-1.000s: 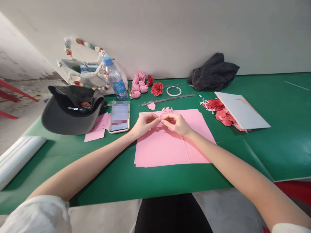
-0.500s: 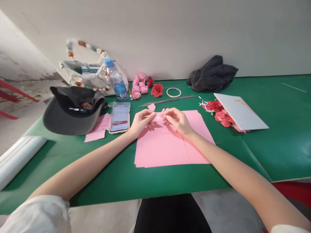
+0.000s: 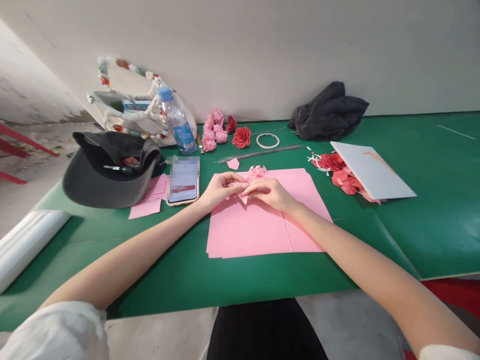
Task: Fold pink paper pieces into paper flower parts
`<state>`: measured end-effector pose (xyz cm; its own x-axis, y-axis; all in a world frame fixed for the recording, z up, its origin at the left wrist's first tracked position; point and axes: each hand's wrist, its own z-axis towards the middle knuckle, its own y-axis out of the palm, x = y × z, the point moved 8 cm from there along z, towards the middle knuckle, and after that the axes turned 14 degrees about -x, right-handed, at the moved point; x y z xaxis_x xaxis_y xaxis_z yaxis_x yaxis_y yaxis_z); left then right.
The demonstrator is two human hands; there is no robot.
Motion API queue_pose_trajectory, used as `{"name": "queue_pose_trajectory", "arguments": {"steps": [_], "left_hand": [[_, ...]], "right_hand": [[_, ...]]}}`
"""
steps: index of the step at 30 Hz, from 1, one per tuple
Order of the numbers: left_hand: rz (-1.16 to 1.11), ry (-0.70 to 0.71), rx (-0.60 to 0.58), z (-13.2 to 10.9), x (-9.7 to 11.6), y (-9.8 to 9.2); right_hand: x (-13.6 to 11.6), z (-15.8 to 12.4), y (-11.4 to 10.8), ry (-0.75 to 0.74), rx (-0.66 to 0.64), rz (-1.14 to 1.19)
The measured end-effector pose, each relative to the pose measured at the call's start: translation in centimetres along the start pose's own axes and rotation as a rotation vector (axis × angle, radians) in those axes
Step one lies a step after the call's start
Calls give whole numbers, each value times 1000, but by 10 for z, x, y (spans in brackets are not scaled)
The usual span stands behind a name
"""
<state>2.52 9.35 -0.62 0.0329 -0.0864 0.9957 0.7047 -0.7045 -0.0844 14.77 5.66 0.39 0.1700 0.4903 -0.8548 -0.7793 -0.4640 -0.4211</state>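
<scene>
**Fingers pinching a small pink piece (image 3: 243, 198), finished pile looks modest so far**

Left hand (image 3: 224, 189) and right hand (image 3: 273, 194) have met, each with thumb and forefinger pinched on that pink bit, a pointed corner poking out below. Most of it is hidden by the fingers, so I can't tell how far it's been shaped. It's held over the back part of a stack of pink sheets (image 3: 255, 230) on the green table (image 3: 168, 280). Just behind the fingers sits a clump of curled pink bits (image 3: 257, 172), which I'd guess are pieces already worked.

Stuff that looks done: a bunch of pink paper flowers (image 3: 213, 132), with an opened red flower (image 3: 241, 137) and a smaller red bud (image 3: 231, 124) beside it. Over on the right there are more red paper pieces (image 3: 347, 181), partly under a tilted white board (image 3: 375, 172), so no idea if those are complete.

Stuff that looks undone: one flat pink petal (image 3: 233, 163) lies by itself near the thin wires (image 3: 266, 152), and those wires aren't attached to anything I can see. A white ring (image 3: 267, 148), maybe tape, lies just beyond them with nobody touching it. Going by all that, I'd call it midway: some blooms made, this piece unfinished.
</scene>
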Motion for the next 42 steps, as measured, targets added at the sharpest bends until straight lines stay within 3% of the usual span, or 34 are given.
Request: {"name": "queue_pose_trajectory", "arguments": {"steps": [9, 15, 22, 36, 42], "left_hand": [[-115, 51, 19, 0, -4, -4], [-149, 57, 59, 1, -10, -8], [-132, 49, 102, 1, -12, -11], [-87, 40, 74, 0, -6, -6], [-62, 40, 1, 1, -4, 1]], "right_hand": [[-4, -4, -17, 46, 175, 14], [2, -3, -15, 93, 175, 91], [11, -6, -17, 131, 268, 180], [14, -6, -16, 127, 263, 120], [10, -7, -18, 97, 271, 93]]}}
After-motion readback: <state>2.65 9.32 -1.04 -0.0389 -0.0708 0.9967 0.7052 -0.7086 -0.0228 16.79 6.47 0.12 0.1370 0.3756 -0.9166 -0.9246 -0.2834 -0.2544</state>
